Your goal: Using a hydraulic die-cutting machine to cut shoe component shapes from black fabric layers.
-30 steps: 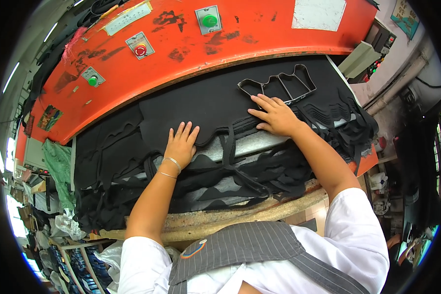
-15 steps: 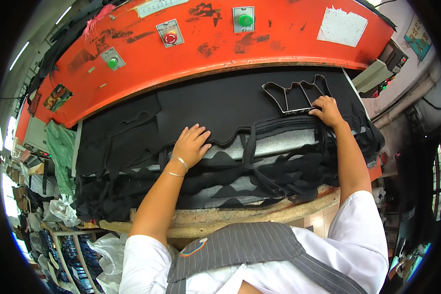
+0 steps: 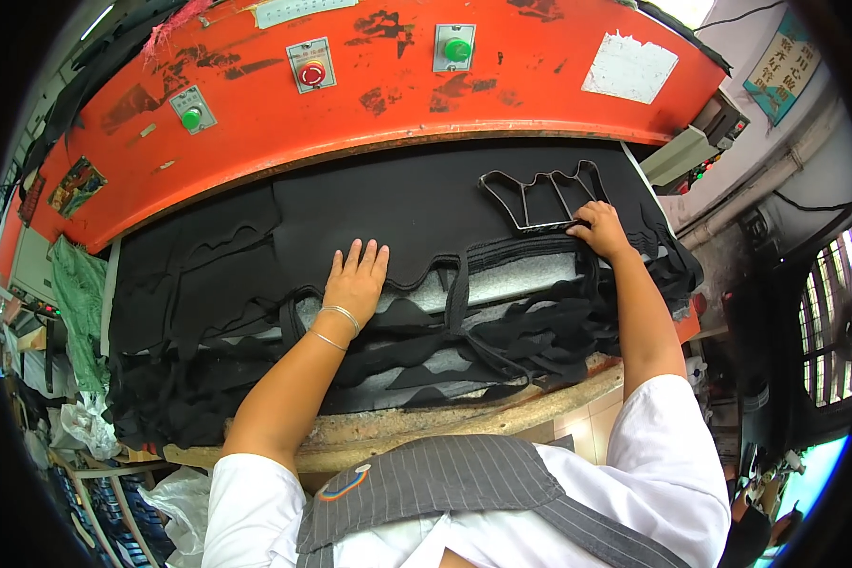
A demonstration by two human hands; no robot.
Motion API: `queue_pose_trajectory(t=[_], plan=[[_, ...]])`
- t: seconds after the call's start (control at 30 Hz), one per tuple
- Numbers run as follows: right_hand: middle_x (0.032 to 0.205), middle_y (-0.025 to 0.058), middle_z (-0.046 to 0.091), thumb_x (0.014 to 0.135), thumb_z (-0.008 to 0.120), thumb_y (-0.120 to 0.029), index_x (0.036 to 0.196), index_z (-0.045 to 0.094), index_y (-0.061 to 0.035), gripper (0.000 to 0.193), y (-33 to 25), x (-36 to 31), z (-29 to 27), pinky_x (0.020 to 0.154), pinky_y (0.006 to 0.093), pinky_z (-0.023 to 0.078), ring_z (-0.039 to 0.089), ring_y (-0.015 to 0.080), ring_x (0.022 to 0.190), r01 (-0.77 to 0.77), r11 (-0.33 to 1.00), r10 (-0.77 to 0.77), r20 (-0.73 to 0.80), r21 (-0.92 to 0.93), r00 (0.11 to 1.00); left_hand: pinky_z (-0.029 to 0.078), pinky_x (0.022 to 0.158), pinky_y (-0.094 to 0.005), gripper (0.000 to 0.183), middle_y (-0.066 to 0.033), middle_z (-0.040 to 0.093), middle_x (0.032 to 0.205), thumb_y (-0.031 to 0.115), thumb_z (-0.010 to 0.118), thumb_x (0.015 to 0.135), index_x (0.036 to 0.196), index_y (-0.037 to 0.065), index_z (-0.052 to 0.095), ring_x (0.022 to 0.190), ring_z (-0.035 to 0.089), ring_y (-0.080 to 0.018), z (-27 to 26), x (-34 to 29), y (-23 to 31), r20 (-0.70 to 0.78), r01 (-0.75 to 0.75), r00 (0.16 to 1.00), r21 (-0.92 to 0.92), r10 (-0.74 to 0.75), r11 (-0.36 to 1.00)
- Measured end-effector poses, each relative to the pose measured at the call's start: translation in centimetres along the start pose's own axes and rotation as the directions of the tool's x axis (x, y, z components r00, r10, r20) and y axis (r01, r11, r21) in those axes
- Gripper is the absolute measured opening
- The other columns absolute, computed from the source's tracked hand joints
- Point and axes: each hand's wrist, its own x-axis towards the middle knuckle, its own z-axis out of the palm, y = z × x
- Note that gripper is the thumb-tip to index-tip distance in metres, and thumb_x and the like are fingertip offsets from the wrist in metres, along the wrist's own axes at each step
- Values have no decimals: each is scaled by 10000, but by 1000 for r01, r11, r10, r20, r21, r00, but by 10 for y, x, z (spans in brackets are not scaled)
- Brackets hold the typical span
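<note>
My left hand point(image 3: 356, 284) flat, fingers apart, steadying black sheet point(image 3: 379, 199); my right hand point(image 3: 601, 232) closed on metal frame point(image 3: 543, 226) (keep it level, nudge gently).

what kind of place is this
Probably a factory cutting workshop: there's a big orange machine with push buttons, and a shaped metal frame lying on black sheet material.

A head-worn fisheye camera looked down and forward over the nearby surface point(image 3: 521, 280). It spanned from apron point(image 3: 431, 478) to orange panel point(image 3: 379, 76).
</note>
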Motion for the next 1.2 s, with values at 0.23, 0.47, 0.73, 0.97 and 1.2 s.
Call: queue_pose_trajectory(t=[0.23, 0.47, 0.73, 0.97, 1.2], plan=[[886, 61, 610, 737, 741, -276, 879, 676, -78, 253, -9, 7, -5, 880, 385, 392, 548, 276, 947, 0, 1000, 0, 3, 4, 1000, 239, 1130, -524, 564, -159, 355, 1491, 118, 478, 890, 1440, 85, 356, 1399, 293, -342, 1, 1, -12, -69, 16, 997, -61, -20, 998], [811, 27, 604, 764, 729, -260, 845, 681, -78, 205, -70, 20, -26, 839, 389, 331, 555, 240, 897, 0, 997, 4, -61, 78, 998, 163, 1126, -556, 472, -74, 538, 1347, 327, 650, 828, 1234, 90, 608, 1350, 381, -255, -44, -41, -56, -130, 92, 982, -301, -137, 949], [770, 3, 589, 744, 738, -271, 773, 667, -122, 167, -260, 64, 22, 792, 403, 332, 554, 218, 834, 303, 927, -249, -242, 222, 938, 361, 1002, -499, 274, -48, 631, 1118, 303, 664, 841, 1029, 112, 724, 1154, 517, -297, 11, -95, -100, -334, 333, 822, -376, -462, 865], [731, -3, 552, 745, 734, -273, 753, 660, -130, 161, -311, 74, 65, 773, 405, 327, 529, 206, 780, 375, 911, -329, -242, 173, 913, 274, 1080, -578, 276, -25, 588, 1108, 277, 609, 880, 1110, 151, 692, 1237, 446, -280, 9, -89, -80, -221, 472, 769, -437, -600, 766], [894, 22, 590, 722, 758, -273, 854, 682, -124, 213, -319, 74, 70, 852, 436, 352, 533, 233, 896, 357, 920, -322, -208, 160, 924, 289, 1057, -621, 309, -39, 567, 1028, 179, 627, 813, 1115, 162, 690, 1211, 454, -283, 2, -88, -87, -238, 452, 787, -408, -570, 793]])
